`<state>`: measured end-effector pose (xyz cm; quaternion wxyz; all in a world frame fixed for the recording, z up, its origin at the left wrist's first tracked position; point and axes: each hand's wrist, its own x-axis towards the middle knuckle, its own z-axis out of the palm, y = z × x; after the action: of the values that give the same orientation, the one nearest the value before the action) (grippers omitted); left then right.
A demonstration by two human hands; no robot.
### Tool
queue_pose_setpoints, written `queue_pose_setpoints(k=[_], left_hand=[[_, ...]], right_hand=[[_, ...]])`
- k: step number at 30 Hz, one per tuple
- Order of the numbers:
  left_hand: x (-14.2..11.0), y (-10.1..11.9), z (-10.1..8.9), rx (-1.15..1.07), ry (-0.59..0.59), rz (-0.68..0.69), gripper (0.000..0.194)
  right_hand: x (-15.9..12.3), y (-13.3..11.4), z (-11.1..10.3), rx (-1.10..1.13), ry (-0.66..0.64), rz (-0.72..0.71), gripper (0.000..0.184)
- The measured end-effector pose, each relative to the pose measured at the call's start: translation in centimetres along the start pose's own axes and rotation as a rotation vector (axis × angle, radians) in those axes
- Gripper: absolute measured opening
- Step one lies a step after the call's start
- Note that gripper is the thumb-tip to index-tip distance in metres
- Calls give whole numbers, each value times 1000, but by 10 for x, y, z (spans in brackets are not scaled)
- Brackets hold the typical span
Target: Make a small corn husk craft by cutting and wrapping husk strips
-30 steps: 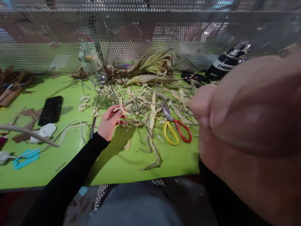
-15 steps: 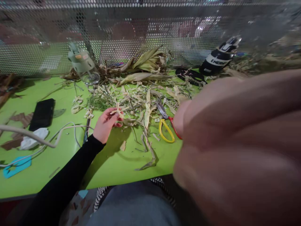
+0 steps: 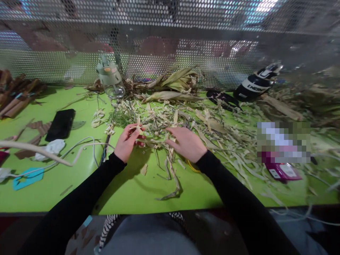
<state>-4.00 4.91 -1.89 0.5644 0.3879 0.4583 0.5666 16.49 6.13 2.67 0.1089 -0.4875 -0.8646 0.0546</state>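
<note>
Husk piece (image 3: 139, 124) in left hand (image 3: 125, 144) sits back from table edge (image 3: 143, 212).

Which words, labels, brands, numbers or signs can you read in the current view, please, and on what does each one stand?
"NER": on the white band of the black bottle; the letters on either side are unclear.
Too small to read: any marks on the pale-green-topped bottle.
Too blurred to read: any print on the magenta packet, which looks partly pixelated over.
</note>
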Motion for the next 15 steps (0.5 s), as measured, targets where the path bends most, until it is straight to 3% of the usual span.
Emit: queue_pose_setpoints(k=[1, 3, 5, 7, 12, 14, 15], left_hand=[[0, 1, 0, -9, 8, -2, 29], [1, 1, 0, -14, 7, -6, 27], [1, -1, 0, 12, -18, -37, 25], [2, -5, 1, 70, -52, -109, 22], [3, -15, 3, 168, -123, -252, 11], [2, -16, 2, 173, -142, -248, 12], [2, -16, 2, 181, -141, -233, 14]], right_hand=[[3, 5, 11, -53, -61, 19, 35], [4, 10, 25, -42, -178, -129, 32], [5, 11, 29, 30, -195, -226, 31], [10, 15, 27, 29, -115, -184, 31], [33, 28, 12, -178, 23, 88, 40], [30, 18, -1, 8, 92, 67, 34], [23, 9, -9, 213, 137, -15, 31]])
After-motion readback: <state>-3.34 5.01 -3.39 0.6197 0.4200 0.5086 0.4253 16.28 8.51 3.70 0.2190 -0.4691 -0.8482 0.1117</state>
